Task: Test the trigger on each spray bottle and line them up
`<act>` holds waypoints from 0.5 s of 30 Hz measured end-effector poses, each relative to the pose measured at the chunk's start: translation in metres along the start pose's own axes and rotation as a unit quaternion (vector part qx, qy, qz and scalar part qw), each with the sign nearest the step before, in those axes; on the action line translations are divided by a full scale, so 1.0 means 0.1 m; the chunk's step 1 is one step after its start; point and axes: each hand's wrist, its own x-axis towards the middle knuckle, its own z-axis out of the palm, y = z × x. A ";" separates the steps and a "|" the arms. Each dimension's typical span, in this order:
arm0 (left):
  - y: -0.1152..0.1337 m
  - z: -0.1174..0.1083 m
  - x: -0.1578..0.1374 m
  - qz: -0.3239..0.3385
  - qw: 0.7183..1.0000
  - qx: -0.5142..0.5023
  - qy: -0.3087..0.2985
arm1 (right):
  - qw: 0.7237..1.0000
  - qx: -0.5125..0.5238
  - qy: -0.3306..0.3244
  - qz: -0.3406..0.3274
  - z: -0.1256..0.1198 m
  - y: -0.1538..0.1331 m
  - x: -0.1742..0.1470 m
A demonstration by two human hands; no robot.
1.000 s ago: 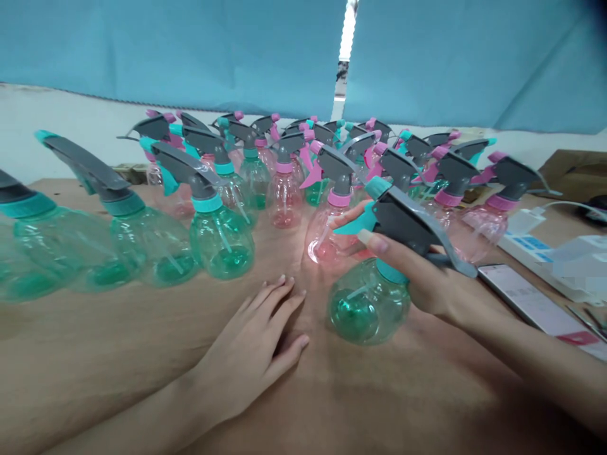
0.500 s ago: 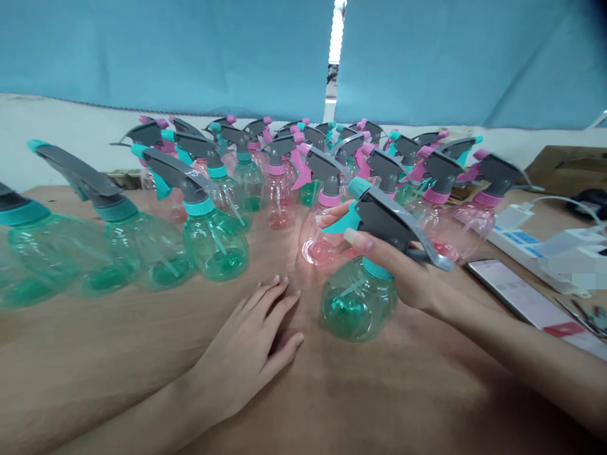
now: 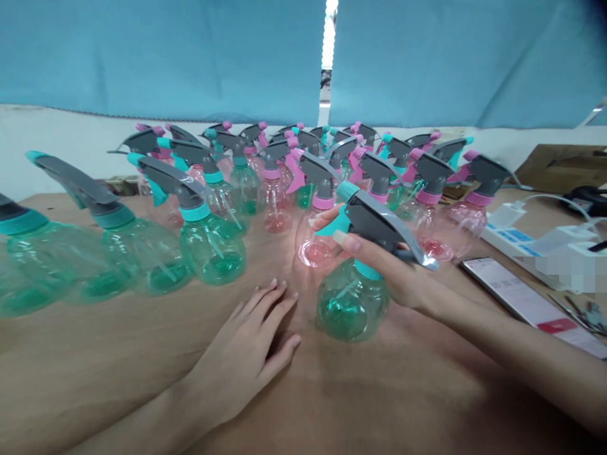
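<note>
My right hand (image 3: 386,262) is wrapped round the neck of a green spray bottle (image 3: 348,309), below its grey and teal trigger head. The thumb lies across the near side, and the fingertips show behind the teal trigger. This bottle is close to upright at the front of the group; whether its base touches the table is hard to make out. My left hand (image 3: 253,338) lies palm down on the wooden table (image 3: 156,360), fingers stretched out, left of the held bottle and apart from it. Just behind the held bottle is a pink spray bottle (image 3: 315,237).
Several green spray bottles (image 3: 213,246) stand at the left. Several pink and green ones crowd the back. To the right lie a phone (image 3: 526,300), a white power strip (image 3: 516,243) with plugs and cables, and small metal tools (image 3: 581,313). A cardboard box (image 3: 559,167) sits behind them.
The view has shifted slightly, so most things appear a little further left and lower. My right hand keeps its grip on the green spray bottle; my left hand stays flat.
</note>
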 end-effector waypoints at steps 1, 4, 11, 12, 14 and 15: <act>0.00 0.00 0.00 0.001 1.000 0.003 -0.003 | 1.000 0.003 -0.003 0.000 0.00 0.00 0.00; 0.00 -0.01 0.00 0.003 1.000 0.011 -0.010 | 1.000 0.008 -0.008 -0.001 0.00 0.00 0.02; 0.00 -0.02 0.01 0.004 1.000 0.010 -0.013 | 1.000 0.019 -0.007 -0.002 0.00 0.03 0.01; 0.00 -0.02 0.01 0.003 1.000 0.007 -0.012 | 1.000 0.019 -0.006 0.005 0.01 0.04 0.00; 0.01 -0.02 0.01 -0.001 1.000 0.001 -0.013 | 0.999 0.030 -0.007 0.022 0.01 0.05 0.00; 0.01 -0.02 0.01 -0.002 1.000 -0.001 -0.014 | 0.999 0.036 -0.010 0.028 0.01 0.05 0.00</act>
